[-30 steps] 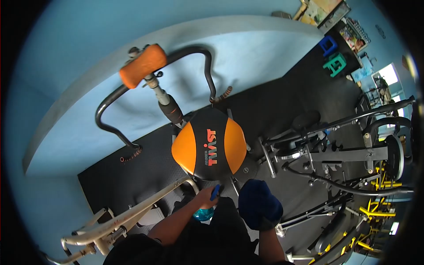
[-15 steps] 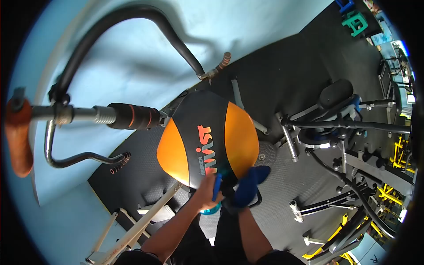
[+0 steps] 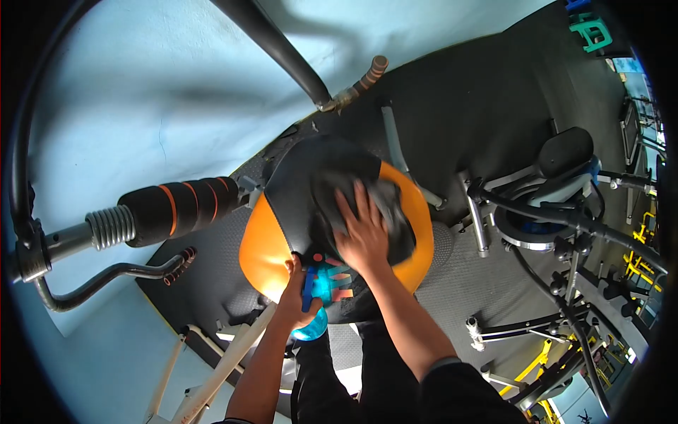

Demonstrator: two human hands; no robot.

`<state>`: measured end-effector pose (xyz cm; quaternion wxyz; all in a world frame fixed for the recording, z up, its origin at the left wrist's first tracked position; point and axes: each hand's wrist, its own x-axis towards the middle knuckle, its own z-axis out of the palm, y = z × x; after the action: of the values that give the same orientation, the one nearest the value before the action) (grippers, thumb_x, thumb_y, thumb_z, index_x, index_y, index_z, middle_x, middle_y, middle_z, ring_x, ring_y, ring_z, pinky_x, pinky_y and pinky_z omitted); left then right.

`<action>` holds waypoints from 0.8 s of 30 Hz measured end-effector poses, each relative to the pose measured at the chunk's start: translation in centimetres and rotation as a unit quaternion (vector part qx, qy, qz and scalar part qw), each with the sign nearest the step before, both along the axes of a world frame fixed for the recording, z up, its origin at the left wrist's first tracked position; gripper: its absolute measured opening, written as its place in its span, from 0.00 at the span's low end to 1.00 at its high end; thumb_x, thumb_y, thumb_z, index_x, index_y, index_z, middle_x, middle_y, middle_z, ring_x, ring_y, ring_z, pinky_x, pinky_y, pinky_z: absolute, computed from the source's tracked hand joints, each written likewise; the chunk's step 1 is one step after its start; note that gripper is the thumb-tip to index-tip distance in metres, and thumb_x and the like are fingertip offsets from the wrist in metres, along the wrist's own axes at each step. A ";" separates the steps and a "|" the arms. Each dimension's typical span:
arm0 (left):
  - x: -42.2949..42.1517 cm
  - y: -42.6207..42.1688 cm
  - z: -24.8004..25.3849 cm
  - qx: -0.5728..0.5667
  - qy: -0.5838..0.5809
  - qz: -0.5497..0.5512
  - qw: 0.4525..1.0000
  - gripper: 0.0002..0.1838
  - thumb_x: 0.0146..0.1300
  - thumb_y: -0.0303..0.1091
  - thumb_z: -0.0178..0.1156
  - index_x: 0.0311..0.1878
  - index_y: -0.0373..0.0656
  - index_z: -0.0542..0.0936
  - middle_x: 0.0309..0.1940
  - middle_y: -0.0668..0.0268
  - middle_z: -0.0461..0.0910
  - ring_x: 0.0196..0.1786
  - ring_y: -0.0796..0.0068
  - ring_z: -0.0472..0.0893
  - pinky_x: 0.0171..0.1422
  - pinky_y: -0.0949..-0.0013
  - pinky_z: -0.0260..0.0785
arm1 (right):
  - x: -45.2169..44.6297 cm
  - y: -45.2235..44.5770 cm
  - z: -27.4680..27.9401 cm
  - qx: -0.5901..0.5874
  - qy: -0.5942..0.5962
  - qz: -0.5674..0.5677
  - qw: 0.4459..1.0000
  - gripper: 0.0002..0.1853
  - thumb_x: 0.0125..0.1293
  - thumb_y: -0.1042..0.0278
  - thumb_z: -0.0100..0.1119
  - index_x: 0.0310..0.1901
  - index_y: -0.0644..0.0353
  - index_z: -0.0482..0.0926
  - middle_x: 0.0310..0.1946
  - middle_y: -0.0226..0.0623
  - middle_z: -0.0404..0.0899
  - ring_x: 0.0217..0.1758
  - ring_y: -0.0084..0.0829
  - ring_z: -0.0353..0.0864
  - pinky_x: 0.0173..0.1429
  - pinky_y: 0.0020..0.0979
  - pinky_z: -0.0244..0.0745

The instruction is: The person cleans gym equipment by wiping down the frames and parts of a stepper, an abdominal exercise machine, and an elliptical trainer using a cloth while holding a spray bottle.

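A large orange and black padded cushion [image 3: 265,247] of a gym machine fills the middle of the view. My right hand [image 3: 364,237] lies on it with the fingers spread, pressing a dark cloth [image 3: 400,240] against the surface; the cloth is slightly blurred. Below and to the left, my left hand [image 3: 288,305] is wrapped round a blue spray bottle [image 3: 311,328], held over the cushion's near edge. The cushion's red and grey lettering is partly covered by the cloth and the bottle.
A padded black roller [image 3: 180,207] on a metal bar stands left of the cushion. A curved handlebar [image 3: 282,60] rises by the pale blue wall. More gym machines [image 3: 544,212] stand on the right, and a green stool [image 3: 592,32] is at the far right corner.
My right hand has moved from the cushion's near edge up onto its middle, spreading the cloth, which looked bunched and blue before. The left hand with the spray bottle has shifted left.
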<state>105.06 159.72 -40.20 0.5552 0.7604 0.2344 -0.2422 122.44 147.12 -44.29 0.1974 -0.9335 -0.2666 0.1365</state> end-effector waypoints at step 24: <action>-0.1 -0.3 -0.2 0.004 0.080 0.032 0.996 0.44 0.47 0.35 0.66 0.68 0.28 0.63 0.76 0.30 0.35 0.79 0.32 0.36 0.83 0.51 0.36 | 11.8 6.3 1.3 -0.146 0.193 -0.160 0.957 0.33 0.70 0.46 0.48 0.64 0.68 0.71 0.66 0.51 0.70 0.74 0.49 0.62 0.71 0.59 0.55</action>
<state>104.99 159.41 -40.40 0.5387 0.7329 0.3033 -0.2839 134.24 153.43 -43.02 0.1258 -0.9384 -0.0474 0.3182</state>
